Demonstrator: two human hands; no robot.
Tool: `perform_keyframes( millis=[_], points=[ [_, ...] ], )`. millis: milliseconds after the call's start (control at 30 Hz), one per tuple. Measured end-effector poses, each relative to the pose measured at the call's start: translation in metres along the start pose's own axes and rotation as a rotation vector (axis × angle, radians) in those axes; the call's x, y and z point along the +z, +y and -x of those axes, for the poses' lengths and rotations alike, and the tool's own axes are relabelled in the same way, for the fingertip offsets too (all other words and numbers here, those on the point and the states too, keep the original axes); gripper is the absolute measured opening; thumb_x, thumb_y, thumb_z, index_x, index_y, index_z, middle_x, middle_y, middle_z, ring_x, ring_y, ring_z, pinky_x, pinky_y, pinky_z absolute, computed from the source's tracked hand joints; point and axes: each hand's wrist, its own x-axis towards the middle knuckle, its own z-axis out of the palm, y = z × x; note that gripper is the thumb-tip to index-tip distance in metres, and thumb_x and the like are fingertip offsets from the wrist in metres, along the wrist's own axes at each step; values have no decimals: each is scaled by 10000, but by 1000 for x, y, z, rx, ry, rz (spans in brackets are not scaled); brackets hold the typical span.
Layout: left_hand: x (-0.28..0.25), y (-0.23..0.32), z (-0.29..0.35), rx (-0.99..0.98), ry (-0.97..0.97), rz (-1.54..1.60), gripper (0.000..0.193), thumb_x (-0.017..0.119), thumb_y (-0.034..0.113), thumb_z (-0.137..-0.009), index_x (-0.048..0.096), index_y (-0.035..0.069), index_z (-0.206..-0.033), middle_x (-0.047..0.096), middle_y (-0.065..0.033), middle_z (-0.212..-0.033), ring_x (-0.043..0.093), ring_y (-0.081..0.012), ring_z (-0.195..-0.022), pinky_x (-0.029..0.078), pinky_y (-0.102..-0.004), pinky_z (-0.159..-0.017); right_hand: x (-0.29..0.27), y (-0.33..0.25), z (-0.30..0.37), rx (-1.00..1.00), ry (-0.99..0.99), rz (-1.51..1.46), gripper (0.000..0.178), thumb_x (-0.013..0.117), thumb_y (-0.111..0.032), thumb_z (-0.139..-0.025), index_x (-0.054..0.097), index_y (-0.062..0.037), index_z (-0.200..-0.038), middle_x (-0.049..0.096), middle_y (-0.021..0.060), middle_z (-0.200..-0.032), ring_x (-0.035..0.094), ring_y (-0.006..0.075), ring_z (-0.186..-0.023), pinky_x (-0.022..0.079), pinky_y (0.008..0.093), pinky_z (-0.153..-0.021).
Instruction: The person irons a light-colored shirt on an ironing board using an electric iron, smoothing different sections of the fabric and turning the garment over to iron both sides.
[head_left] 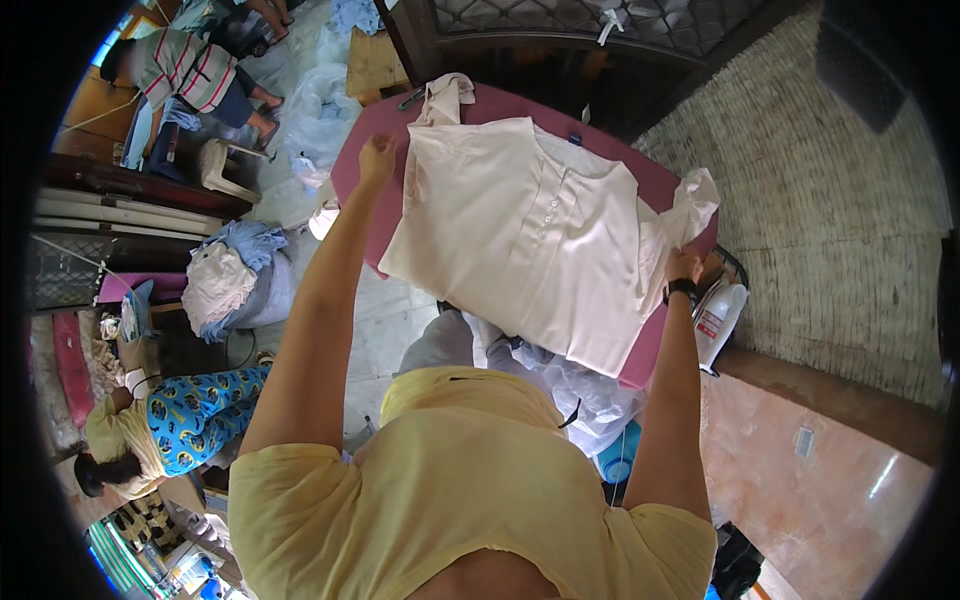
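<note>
A pale cream blouse (490,215) with a buttoned front placket lies spread on a maroon padded board (355,185). Its neckline points to the far side, and both sleeves bunch up at the sides. Beside the blouse's left edge is my left hand (378,160), over the board, fingers apart and loosely bent, with nothing visible in them. My right hand (684,265), with a black watch at the wrist, closes on the blouse's right sleeve (690,205). Its fingertips are partly hidden. A small dark tool (411,100) rests at the board's far left.
A white object with a red marking (714,312) stands in a dark rack off the board's right side. Clear plastic (590,395) hangs below the near edge. Piled clothes (235,275) sit at left. Two other people (195,75) (185,425) are on the left.
</note>
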Motion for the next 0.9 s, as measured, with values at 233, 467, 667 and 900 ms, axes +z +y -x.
perform_keyframes(
  millis=[233, 467, 667, 900],
  points=[
    [41, 1, -65, -115, -132, -66, 420, 724, 355, -831, 674, 18, -1077, 712, -163, -1017, 686, -284, -972, 519, -373, -838, -32, -87, 60, 3, 503, 179, 522, 638, -296, -830, 513, -9, -1248, 592, 201, -1220, 536, 394, -1143, 457, 483, -932],
    [72, 33, -69, 24, -132, -62, 433, 762, 295, -779, 624, 29, -1091, 686, -166, -1025, 648, -358, -971, 504, -379, -843, 74, -329, 79, -805, 206, -563, 423, 695, -233, -861, 556, -9, -1192, 642, 178, -1042, 594, 330, -1007, 422, 450, -939],
    [-20, 10, -35, 65, 425, 410, 430, 773, 122, -774, 506, -19, -1080, 554, -125, -1007, 575, -219, -888, 483, -364, -793, 106, -380, 62, -556, 79, -475, 491, 772, -220, -765, 537, -71, -1169, 677, 145, -1010, 634, 345, -970, 377, 466, -969],
    [-44, -24, -17, 29, 575, 116, 574, 738, 256, -840, 451, -21, -1252, 538, -153, -1093, 495, -286, -1087, 382, -448, -969, 114, -374, 59, -521, 28, -668, 519, 809, -79, -721, 594, -47, -1192, 707, 74, -797, 669, 157, -697, 527, 291, -672]
  ],
)
